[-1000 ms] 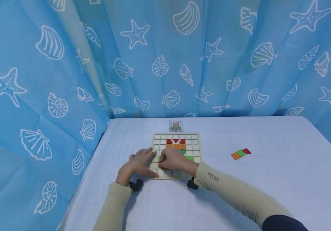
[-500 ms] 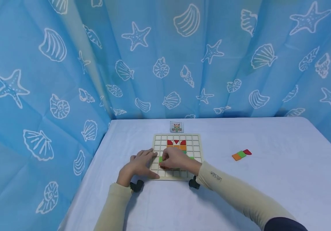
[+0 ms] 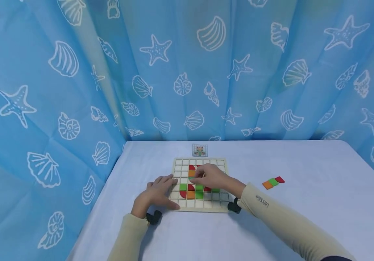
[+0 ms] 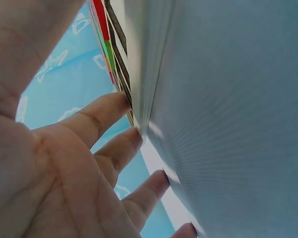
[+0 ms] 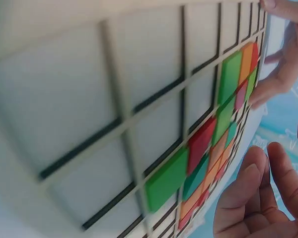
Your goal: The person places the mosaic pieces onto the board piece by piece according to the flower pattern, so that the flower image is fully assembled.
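Observation:
A square grid board point(image 3: 211, 204) lies on the table, with coloured tiles in several of its cells. My left hand point(image 3: 157, 191) rests at the board's left edge, fingers spread and touching the rim in the left wrist view. Over the board's middle hovers my right hand point(image 3: 212, 175); its fingers are loosely bent, with no tile visible between them in the right wrist view. Left of and below that hand are a red quarter-round tile point(image 3: 183, 194), an orange tile point(image 3: 191, 194) and a green tile point(image 3: 199, 195) in one row. The right hand hides part of the pattern behind it.
A small pattern card point(image 3: 199, 150) lies behind the board. To the right are three loose tiles touching in a line: orange point(image 3: 267, 185), green point(image 3: 273, 181) and red point(image 3: 280, 179). A blue curtain point(image 3: 180, 108) with shells and starfish hangs behind the table.
My right hand has left the board's lower left and moved up and to the right, uncovering the red, orange and green tiles there. The left hand stays at the board's edge.

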Demonstrator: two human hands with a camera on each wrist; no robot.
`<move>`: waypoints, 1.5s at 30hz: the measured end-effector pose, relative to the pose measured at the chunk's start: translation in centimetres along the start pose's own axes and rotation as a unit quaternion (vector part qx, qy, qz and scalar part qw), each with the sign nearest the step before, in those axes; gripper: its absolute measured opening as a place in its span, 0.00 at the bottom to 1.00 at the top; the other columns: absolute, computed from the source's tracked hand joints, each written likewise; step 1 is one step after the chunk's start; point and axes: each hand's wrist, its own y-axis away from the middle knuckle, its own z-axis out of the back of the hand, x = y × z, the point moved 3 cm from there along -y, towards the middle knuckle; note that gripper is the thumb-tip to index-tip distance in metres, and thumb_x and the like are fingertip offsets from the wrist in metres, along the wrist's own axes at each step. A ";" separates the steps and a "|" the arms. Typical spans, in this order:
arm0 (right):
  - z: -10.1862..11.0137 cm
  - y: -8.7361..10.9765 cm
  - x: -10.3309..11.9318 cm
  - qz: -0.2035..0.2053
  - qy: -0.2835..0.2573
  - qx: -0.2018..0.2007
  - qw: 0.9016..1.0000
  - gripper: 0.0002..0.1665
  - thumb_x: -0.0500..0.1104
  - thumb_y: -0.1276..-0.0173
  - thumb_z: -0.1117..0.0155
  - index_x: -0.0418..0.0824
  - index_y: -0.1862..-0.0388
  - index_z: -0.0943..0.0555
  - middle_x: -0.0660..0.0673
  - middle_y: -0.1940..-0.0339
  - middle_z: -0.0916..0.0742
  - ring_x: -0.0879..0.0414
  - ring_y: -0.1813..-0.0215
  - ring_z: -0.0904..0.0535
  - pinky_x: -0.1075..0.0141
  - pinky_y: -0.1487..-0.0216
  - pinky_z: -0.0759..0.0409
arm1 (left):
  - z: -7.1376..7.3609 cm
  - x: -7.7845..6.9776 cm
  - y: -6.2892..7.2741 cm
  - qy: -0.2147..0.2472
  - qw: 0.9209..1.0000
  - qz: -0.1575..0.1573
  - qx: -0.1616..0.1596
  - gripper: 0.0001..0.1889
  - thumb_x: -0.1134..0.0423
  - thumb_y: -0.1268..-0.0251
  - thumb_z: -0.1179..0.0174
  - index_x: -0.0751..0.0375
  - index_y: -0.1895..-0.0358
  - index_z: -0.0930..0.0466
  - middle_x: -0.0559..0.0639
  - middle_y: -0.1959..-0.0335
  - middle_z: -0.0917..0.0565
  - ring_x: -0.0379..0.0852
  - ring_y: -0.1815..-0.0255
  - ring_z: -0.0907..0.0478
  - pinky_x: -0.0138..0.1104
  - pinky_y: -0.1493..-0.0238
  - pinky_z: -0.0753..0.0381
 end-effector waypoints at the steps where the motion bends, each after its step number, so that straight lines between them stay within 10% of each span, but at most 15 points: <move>1: 0.3 0.1 -0.3 0.000 -0.002 -0.001 1.000 0.10 0.52 0.32 0.33 0.48 0.68 0.15 0.55 0.72 0.14 0.62 0.69 0.21 0.66 0.66 0.21 | 0.0 -0.1 0.0 0.000 1.000 -0.001 -0.003 0.53 0.37 0.59 0.24 0.46 0.25 0.37 0.50 0.20 0.42 0.57 0.21 0.48 0.62 0.28 0.45; 45: 10.9 10.2 -13.4 -0.168 0.054 -0.050 0.983 0.29 0.50 0.38 0.28 0.36 0.42 0.21 0.34 0.40 0.20 0.38 0.42 0.24 0.50 0.47 0.18 | -0.2 -0.5 0.1 0.008 1.000 0.015 0.007 0.52 0.41 0.57 0.23 0.47 0.25 0.38 0.49 0.20 0.44 0.58 0.20 0.51 0.63 0.26 0.48</move>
